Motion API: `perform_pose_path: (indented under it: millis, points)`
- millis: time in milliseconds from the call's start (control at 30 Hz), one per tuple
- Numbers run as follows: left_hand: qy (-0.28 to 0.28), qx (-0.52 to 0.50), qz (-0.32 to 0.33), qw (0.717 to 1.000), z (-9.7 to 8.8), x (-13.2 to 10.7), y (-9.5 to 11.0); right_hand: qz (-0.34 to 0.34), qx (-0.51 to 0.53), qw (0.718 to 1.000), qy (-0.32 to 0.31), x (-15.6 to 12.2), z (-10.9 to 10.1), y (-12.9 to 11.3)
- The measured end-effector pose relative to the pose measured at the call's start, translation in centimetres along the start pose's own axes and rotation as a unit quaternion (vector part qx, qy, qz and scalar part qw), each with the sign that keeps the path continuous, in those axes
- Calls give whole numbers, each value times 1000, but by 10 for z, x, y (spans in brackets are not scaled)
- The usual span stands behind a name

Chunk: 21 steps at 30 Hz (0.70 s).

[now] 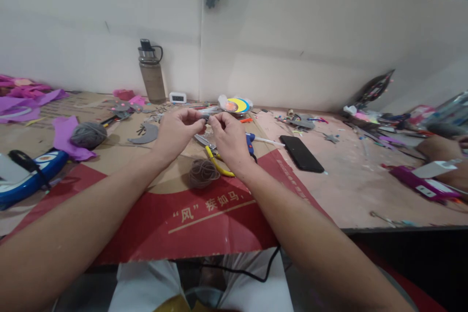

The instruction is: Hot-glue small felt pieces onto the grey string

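Note:
Both my hands meet above the middle of the cardboard sheet (190, 224). My left hand (178, 131) and my right hand (229, 139) pinch a small grey piece (206, 117) between their fingertips; it is too small to name. Below them lie yellow-handled pliers (219, 165) and a coil of thin brown wire (202, 173). A blue-and-white glue gun (256, 140) rests just right of my right hand.
A black phone (302, 154) lies to the right. A grey yarn ball (88, 134) on purple felt sits left, a water bottle (151, 72) and a small white clock (177, 97) stand by the wall. Another person's arm (444, 153) is at the far right among craft clutter.

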State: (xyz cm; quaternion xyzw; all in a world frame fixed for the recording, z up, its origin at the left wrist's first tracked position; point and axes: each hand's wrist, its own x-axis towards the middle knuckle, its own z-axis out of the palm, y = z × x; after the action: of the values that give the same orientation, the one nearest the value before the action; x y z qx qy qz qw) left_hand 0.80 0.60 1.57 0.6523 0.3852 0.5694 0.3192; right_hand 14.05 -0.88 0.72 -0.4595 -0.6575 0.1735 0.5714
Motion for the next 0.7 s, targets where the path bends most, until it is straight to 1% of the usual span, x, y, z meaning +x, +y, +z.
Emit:
perform_pose_path:
  millis: [200, 433, 600, 700]
  points:
    - [-4, -5, 0, 1000, 0, -1, 0, -5, -6, 1000, 1, 0, -2, 1]
    - [6, 5, 3, 1000, -2, 1, -3, 1, 4, 1000, 7, -2, -2, -1]
    - [3, 12, 0, 1000, -3, 1, -3, -46, -18, 999, -1, -3, -3, 0]
    - [0, 3, 0, 1000, -2, 2, -4, -44, -28, 999, 7, -1, -3, 1]
